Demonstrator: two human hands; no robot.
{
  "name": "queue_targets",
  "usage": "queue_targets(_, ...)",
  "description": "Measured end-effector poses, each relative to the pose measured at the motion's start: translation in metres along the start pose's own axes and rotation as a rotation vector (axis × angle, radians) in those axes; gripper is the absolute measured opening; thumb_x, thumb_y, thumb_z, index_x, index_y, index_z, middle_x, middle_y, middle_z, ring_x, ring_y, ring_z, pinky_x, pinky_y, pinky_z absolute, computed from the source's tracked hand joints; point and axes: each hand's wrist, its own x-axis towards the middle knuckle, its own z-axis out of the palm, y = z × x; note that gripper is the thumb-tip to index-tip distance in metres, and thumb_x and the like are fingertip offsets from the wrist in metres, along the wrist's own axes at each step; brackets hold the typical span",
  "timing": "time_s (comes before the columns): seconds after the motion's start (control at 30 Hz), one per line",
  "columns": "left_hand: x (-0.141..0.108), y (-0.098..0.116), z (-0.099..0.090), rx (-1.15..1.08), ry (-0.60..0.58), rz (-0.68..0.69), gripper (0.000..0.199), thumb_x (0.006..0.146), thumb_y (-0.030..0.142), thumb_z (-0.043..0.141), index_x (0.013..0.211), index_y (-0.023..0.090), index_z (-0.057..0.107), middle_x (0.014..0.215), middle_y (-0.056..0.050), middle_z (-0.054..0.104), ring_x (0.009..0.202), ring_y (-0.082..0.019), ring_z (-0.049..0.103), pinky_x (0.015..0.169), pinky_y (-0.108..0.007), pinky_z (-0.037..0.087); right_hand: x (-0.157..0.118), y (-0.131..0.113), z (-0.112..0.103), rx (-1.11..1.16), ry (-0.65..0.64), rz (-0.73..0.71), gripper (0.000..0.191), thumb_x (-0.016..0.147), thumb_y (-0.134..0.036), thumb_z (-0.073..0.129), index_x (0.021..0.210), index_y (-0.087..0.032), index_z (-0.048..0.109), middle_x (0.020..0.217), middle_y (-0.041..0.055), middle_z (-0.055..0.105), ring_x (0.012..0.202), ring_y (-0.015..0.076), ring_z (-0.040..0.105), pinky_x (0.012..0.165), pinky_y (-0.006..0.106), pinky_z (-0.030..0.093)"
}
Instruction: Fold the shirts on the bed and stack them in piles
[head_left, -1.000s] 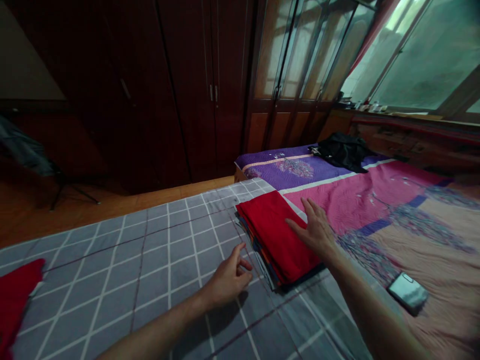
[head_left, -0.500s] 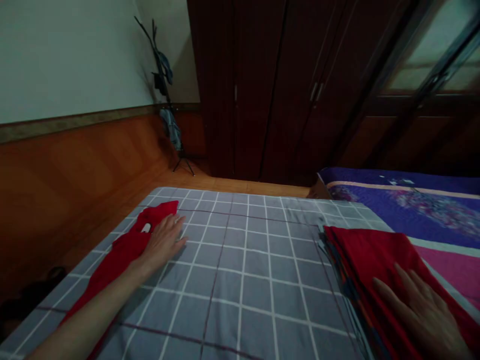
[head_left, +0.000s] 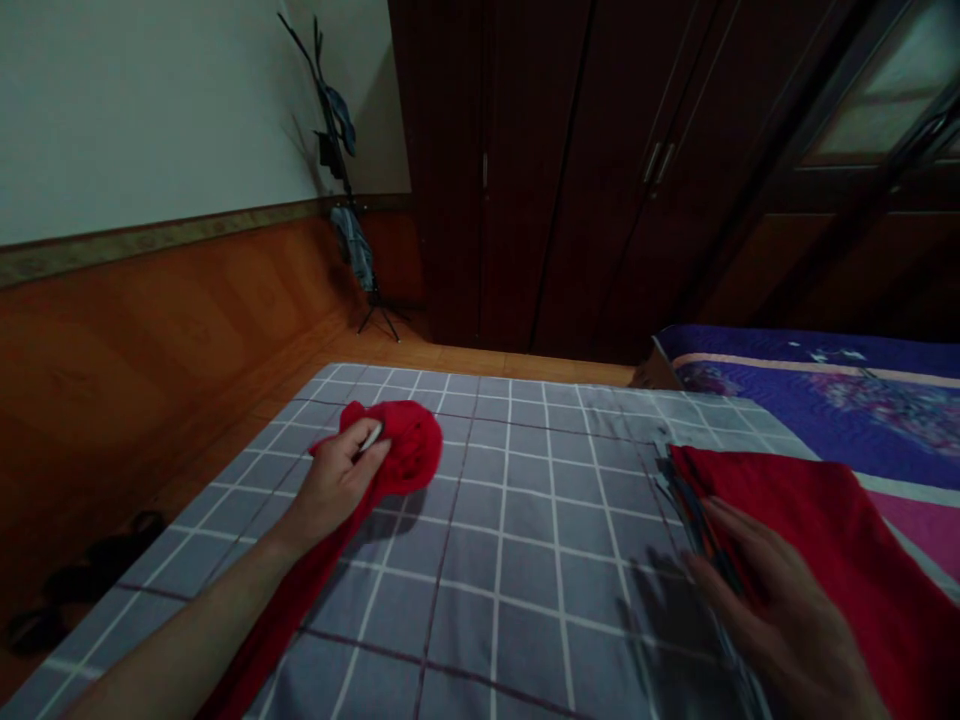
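My left hand (head_left: 336,488) is closed on a red garment (head_left: 409,445) near a small white label (head_left: 370,436) that looks like a neck tag. One rounded end of the garment bunches up beyond my fingers; a long red strip trails below my forearm to the bottom edge. On the right, a pile of folded clothes (head_left: 840,520) has a red piece on top, with blue, orange and grey edges below. My right hand (head_left: 780,600) hovers at the left edge of this pile, fingers stretched and thumb apart, a little blurred. Whether it touches the cloth I cannot tell.
Both lots of clothing lie on a surface with a grey checked cover (head_left: 517,560). A purple floral bed cover (head_left: 825,375) lies beyond at right. A dark wardrobe (head_left: 555,180) and a coat stand (head_left: 349,190) stand behind. Dark objects (head_left: 97,575) sit on the floor at left.
My left hand has gone from lying flat on the red garment to gripping it, lifting its end and shifting it right. My right hand has moved from the pile's top to its left edge.
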Motion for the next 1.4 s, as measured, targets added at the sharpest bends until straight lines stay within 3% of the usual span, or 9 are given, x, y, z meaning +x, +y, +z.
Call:
queue_targets(0.17,-0.009,0.088,0.037,-0.322,-0.468,0.407,0.036,0.082,0.028,0.063,0.118,0.027,0.063,0.115,-0.006,0.066,0.108,-0.025,0.060,0.098,-0.035,0.042,0.009,-0.040,0.053,0.182,-0.134,-0.085,0.048,0.080,-0.032,0.054,0.126,-0.023,0.050,0.123,0.0114,0.057,0.112,0.0288,0.054,0.094,0.046,0.045)
queue_targets(0.43,-0.009,0.009,0.079,-0.001,-0.543,0.237,0.064,0.074,0.037,0.070,0.133,0.025,0.048,0.138,-0.009,0.048,0.126,-0.027,0.044,0.105,-0.040,0.034,-0.011,-0.028,0.088,0.549,-0.256,0.310,0.059,0.072,-0.023,0.053,0.130,-0.021,0.047,0.122,0.0115,0.057,0.114,0.0259,0.053,0.102,0.046,0.037)
queue_targets(0.53,-0.011,0.003,0.085,0.017,-0.556,0.246,0.032,0.080,0.028,0.060,0.111,0.022,0.061,0.118,-0.007,0.060,0.109,-0.023,0.055,0.095,-0.035,0.041,-0.009,-0.034,0.079,0.796,-0.320,0.455,0.054,0.082,-0.035,0.055,0.134,-0.024,0.043,0.122,0.0089,0.059,0.113,0.0235,0.055,0.100,0.042,0.040)
queue_targets(0.63,0.005,0.008,0.082,-0.035,-0.397,0.175,0.018,0.086,0.024,0.046,0.081,0.019,0.063,0.086,-0.003,0.064,0.082,-0.018,0.060,0.077,-0.029,0.045,-0.004,-0.038,0.073,0.767,-0.365,0.431,0.055,0.080,-0.041,0.062,0.130,-0.025,0.049,0.112,0.0073,0.063,0.103,0.0243,0.058,0.092,0.040,0.044)
queue_targets(0.77,0.052,0.007,0.078,-0.228,-0.130,0.007,0.018,0.084,0.032,0.050,0.081,0.018,0.060,0.069,0.000,0.062,0.062,-0.015,0.059,0.060,-0.024,0.046,-0.002,-0.038,0.074,0.513,-0.384,0.242,0.023,0.077,-0.035,0.064,0.096,-0.023,0.069,0.087,0.0056,0.064,0.086,0.0245,0.058,0.079,0.038,0.045)
queue_targets(0.93,0.094,-0.002,0.096,-0.445,0.072,-0.019,0.028,0.082,0.037,0.050,0.100,0.016,0.055,0.113,-0.009,0.061,0.094,-0.019,0.063,0.074,-0.029,0.052,-0.003,-0.034,0.080,0.517,-0.285,0.422,0.015,0.077,-0.035,0.060,0.076,-0.022,0.067,0.075,0.0052,0.064,0.075,0.0231,0.059,0.070,0.035,0.045)
queue_targets(1.03,0.084,0.001,0.102,-0.403,-0.017,0.010,0.041,0.081,0.038,0.055,0.117,0.018,0.050,0.124,-0.012,0.054,0.112,-0.023,0.055,0.083,-0.033,0.050,-0.002,-0.033,0.079,0.667,-0.171,0.608,0.016,0.077,-0.038,0.061,0.078,-0.022,0.064,0.073,0.0041,0.065,0.070,0.0211,0.059,0.066,0.032,0.047)
queue_targets(1.23,0.017,0.010,0.092,0.063,-0.593,0.279,0.047,0.072,0.034,0.069,0.115,0.022,0.056,0.128,-0.009,0.052,0.116,-0.027,0.050,0.096,-0.039,0.042,0.001,-0.027,0.076,0.840,0.009,0.733,0.019,0.072,-0.038,0.067,0.079,-0.021,0.062,0.067,-0.0004,0.064,0.059,0.0148,0.055,0.056,0.025,0.045)
queue_targets(1.4,0.022,-0.005,0.072,0.102,-0.417,0.155,0.016,0.086,0.024,0.043,0.080,0.018,0.057,0.081,-0.001,0.064,0.075,-0.016,0.061,0.071,-0.027,0.047,0.002,-0.024,0.075,0.951,0.179,0.857,0.029,0.063,-0.041,0.073,0.076,-0.018,0.060,0.058,-0.0038,0.059,0.047,0.0107,0.051,0.044,0.021,0.039)
